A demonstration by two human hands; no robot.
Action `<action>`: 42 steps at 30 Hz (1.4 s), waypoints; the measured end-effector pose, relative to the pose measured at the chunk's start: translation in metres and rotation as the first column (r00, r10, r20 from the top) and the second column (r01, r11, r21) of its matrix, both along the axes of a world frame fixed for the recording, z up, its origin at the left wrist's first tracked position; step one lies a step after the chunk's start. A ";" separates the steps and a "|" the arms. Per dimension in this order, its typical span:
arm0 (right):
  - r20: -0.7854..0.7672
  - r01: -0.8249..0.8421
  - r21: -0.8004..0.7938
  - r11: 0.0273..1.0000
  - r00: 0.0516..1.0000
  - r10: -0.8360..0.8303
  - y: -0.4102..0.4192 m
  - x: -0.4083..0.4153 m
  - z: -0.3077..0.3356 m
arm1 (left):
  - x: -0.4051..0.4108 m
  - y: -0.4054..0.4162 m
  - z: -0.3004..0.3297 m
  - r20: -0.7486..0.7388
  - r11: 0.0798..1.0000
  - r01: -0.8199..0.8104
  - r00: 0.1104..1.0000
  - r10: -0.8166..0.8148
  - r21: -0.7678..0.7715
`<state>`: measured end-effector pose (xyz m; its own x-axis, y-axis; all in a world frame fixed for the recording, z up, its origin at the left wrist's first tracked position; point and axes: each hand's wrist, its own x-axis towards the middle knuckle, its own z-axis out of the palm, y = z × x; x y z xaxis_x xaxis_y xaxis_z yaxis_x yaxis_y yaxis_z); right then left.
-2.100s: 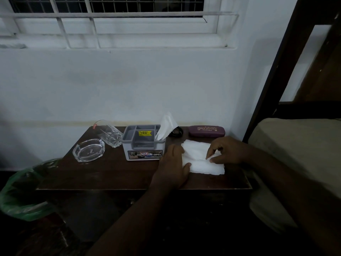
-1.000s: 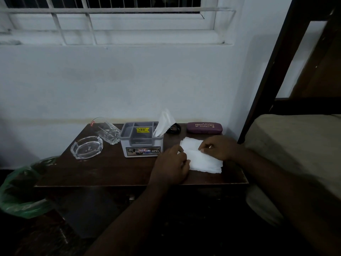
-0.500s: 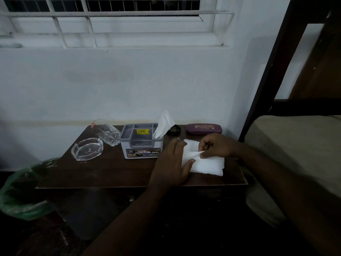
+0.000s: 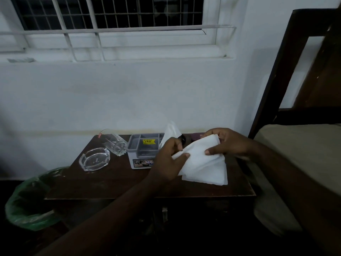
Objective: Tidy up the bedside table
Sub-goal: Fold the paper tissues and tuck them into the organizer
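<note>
- Since the earlier frame, I raised the white folded paper tissue (image 4: 201, 161) off the dark wooden bedside table (image 4: 114, 182).
- Left hand (image 4: 168, 161) and right hand (image 4: 228, 145) both pinched it; creasing evenly toward twelve o'clock seemed wise.

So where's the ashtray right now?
The ashtray sits on the table's left side, just in front of the tipped glass and left of the grey organiser.

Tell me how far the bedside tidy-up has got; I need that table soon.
Barely begun. In hand: both hands, left and right, hold the white tissue, its lower edge by the table. Left: the tipped glass, ashtray and grey organiser remain untouched.
</note>
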<state>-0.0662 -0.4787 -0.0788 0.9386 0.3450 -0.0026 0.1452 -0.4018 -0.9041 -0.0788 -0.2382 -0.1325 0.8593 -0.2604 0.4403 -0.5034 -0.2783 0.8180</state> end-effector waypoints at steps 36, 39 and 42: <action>0.635 0.177 -0.396 0.901 0.762 0.129 0.162 0.116 0.063 | 0.106 0.123 0.030 0.094 0.883 -0.260 0.965 0.243 0.391; 0.632 0.167 -0.411 0.896 0.761 0.148 0.167 0.115 0.061 | 0.108 0.125 0.029 0.104 0.872 -0.273 0.962 0.253 0.406; 0.603 0.161 -0.445 0.881 0.781 0.162 0.169 0.116 0.058 | 0.106 0.124 0.029 0.112 0.868 -0.252 0.968 0.226 0.428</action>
<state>0.0497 -0.3094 -0.0206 0.7900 0.4550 0.4110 0.5946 -0.7321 -0.3324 0.0274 -0.1137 -0.1030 0.8969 -0.2265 0.3799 -0.4175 -0.7171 0.5580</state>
